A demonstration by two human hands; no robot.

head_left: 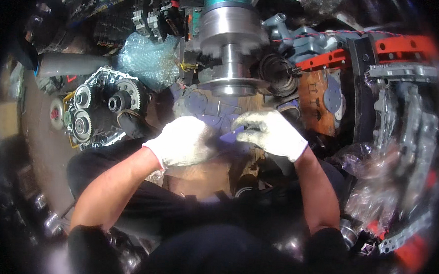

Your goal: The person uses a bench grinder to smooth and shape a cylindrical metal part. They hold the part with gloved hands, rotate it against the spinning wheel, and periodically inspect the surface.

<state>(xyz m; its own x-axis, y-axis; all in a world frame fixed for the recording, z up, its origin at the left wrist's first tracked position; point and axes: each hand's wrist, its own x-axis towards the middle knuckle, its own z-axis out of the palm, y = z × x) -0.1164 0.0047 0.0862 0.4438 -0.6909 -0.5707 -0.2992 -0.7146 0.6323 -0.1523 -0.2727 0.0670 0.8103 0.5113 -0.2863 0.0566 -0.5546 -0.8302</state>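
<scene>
Both of my hands wear white knit gloves and meet over a wooden surface [208,175]. My right hand [269,132] is closed, its thumb and fingers pinching a small folded purple piece of sheet [231,134], which looks like sanding paper. Close by on the left, my left hand [184,142] points its fingers toward that piece. Its fingertips are blurred and in shadow, so its grip is unclear. More purple cut pieces [226,110] lie just beyond my hands. A round purple-grey disc [194,104] is beside them.
A metal shaft with stacked discs [234,48] stands straight ahead. Left of it are an open gear housing [107,106] and bubble wrap [149,59]. To the right are a wooden board with a holed disc [318,100], a red beam [408,46] and grey metal castings [404,117].
</scene>
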